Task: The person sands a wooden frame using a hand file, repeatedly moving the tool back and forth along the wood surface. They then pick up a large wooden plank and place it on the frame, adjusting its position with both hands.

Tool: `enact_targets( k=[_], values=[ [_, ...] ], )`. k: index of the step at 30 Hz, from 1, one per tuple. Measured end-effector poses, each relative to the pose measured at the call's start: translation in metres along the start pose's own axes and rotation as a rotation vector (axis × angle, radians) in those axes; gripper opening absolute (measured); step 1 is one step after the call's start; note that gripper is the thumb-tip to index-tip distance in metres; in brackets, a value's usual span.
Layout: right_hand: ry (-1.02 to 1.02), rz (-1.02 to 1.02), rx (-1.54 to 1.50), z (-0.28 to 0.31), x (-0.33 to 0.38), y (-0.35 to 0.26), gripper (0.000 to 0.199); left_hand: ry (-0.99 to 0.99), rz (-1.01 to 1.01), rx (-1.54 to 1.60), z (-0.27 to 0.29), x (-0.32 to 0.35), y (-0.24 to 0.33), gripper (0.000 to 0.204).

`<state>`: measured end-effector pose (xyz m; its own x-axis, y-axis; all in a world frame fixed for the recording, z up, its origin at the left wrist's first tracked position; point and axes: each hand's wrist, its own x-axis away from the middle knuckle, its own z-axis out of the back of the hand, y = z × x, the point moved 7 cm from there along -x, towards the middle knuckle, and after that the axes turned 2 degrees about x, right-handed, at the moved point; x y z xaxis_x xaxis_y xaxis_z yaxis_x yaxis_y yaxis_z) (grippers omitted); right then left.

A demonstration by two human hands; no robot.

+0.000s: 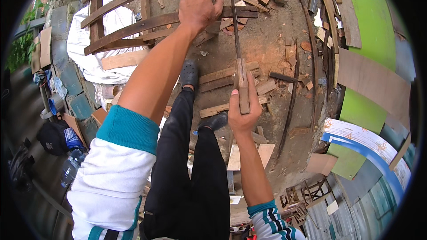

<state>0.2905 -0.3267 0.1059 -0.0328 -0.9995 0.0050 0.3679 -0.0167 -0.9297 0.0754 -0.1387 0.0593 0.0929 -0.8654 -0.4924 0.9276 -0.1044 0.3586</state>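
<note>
My right hand (242, 109) fingers wrapped tight round wooden handle of long blade (235, 26), blade pointing away over ground. My left hand (199, 4) pressed flat, fingers spread, on curved wooden strip (133, 29).

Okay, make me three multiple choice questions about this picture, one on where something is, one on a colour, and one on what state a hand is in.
1. Where does the left hand rest?
A. on a curved wooden strip
B. on the white sheet
C. on a shoe

2. What colour are the sleeve cuffs?
A. red
B. teal
C. yellow

3. What is the right hand doing?
A. hanging open
B. gripping the wooden handle of a long blade
C. resting flat on the ground

Answers:
1 A, the palm presses on a curved wooden strip.
2 B, teal bands end the white sleeves.
3 B, fingers wrap the wooden handle below the long blade.
</note>
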Motion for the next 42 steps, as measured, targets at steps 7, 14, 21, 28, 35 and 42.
enact_targets(
  k=[7,14,21,28,35,42],
  values=[
    [-0.014,0.108,-0.006,0.001,0.001,0.005,0.053,-0.062,0.082,0.016,0.002,0.004,-0.001,0.029],
    [-0.030,0.112,0.014,0.002,0.004,0.011,0.054,-0.010,-0.087,-0.046,0.008,0.007,0.010,0.031],
    [-0.038,0.125,0.010,0.002,-0.001,0.008,0.056,-0.300,-0.296,-0.236,-0.008,0.019,0.014,0.035],
    [-0.055,0.110,0.022,0.007,-0.002,0.007,0.057,-0.542,-0.266,-0.143,-0.021,0.017,0.014,0.039],
    [-0.083,0.058,0.065,0.010,-0.003,0.003,0.059,-0.571,-0.278,-0.170,-0.022,0.013,0.019,0.040],
    [-0.104,-0.035,0.062,0.018,-0.005,-0.019,0.058,-0.604,-0.271,-0.163,-0.026,0.013,0.017,0.040]
  ],
)
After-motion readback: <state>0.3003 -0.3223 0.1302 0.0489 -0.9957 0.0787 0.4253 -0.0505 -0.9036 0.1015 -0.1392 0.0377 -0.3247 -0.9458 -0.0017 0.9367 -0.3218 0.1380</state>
